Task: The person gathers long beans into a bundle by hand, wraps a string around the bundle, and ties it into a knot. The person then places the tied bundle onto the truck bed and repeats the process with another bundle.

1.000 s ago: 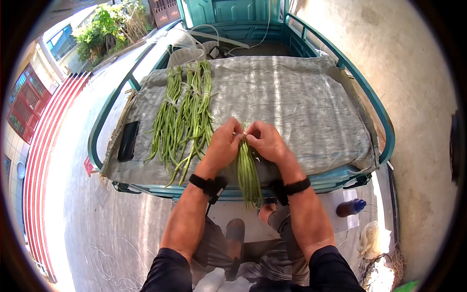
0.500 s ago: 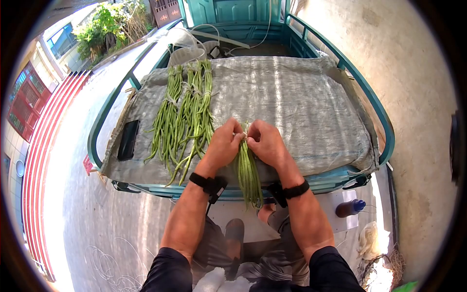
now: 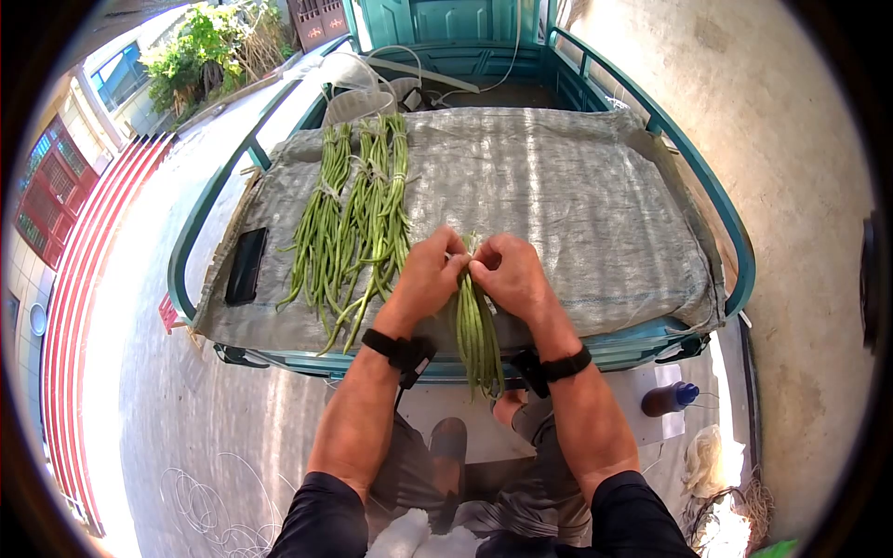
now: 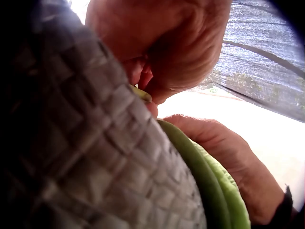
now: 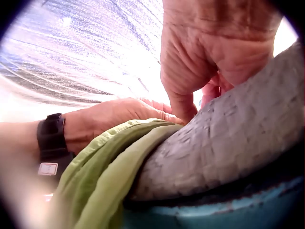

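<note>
A bundle of long beans [image 3: 477, 325] lies over the front edge of the sacking, its lower ends hanging down. My left hand [image 3: 430, 274] and right hand [image 3: 509, 272] meet at its top, thumbs and fingertips pinching close together there. Whatever thin piece lies between the fingertips is mostly hidden. In the left wrist view, the left hand [image 4: 167, 43] is bent down over the bean tops, with the long beans [image 4: 205, 171] curving over the edge. The right wrist view has the right hand's [image 5: 214, 52] fingertips at the bundle, opposite the left hand [image 5: 114, 117].
Several tied bundles of long beans [image 3: 372, 209] lie to the left on the grey woven sacking [image 3: 577, 214]. A phone [image 3: 246, 267] rests at its left edge. Teal side rails [image 3: 702, 177] flank the cart bed. A dark bottle [image 3: 665, 399] with a blue cap stands below, at right.
Both hands stay at the top of the bundle, with only small shifts of the fingers. The right hand's fingers have come slightly nearer the left. The bundles on the left have not moved.
</note>
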### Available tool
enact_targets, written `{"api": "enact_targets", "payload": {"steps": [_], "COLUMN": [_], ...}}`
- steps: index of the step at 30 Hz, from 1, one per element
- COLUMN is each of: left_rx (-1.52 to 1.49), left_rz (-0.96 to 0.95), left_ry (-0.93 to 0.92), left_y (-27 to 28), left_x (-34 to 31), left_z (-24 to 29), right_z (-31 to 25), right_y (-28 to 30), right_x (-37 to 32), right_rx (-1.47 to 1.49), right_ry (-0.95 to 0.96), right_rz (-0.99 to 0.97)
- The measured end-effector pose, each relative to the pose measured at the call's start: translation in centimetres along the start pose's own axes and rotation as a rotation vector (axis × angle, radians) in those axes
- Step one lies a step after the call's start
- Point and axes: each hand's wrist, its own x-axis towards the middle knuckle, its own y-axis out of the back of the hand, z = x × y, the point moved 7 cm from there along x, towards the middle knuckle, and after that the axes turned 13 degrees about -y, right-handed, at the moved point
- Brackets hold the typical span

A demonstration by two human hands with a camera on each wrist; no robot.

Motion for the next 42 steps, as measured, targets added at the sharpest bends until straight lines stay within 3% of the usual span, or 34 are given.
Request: {"api": "enact_targets", "payload": {"steps": [2, 20, 42], "left_rx": [-0.068, -0.173, -0.045], "left_rz": [-0.005, -0.021, 0.100], "left_ry": [0.078, 0.111, 0.144], "left_y": [0.1, -0.1, 0.4], "left_x": [-0.1, -0.4, -1.0], "left_z": [0.2, -0.7, -1.6], "right_z": [0.0, 0.0, 0.2], "right_y": [-0.1, 0.2, 0.1], "right_x": [-0.1, 0.1, -0.1], "right_rx": [-0.006, -0.063, -0.231], "right_ry": [-0.017, -0.032, 0.042], "right_rz": [0.014, -0.020, -0.072]}}
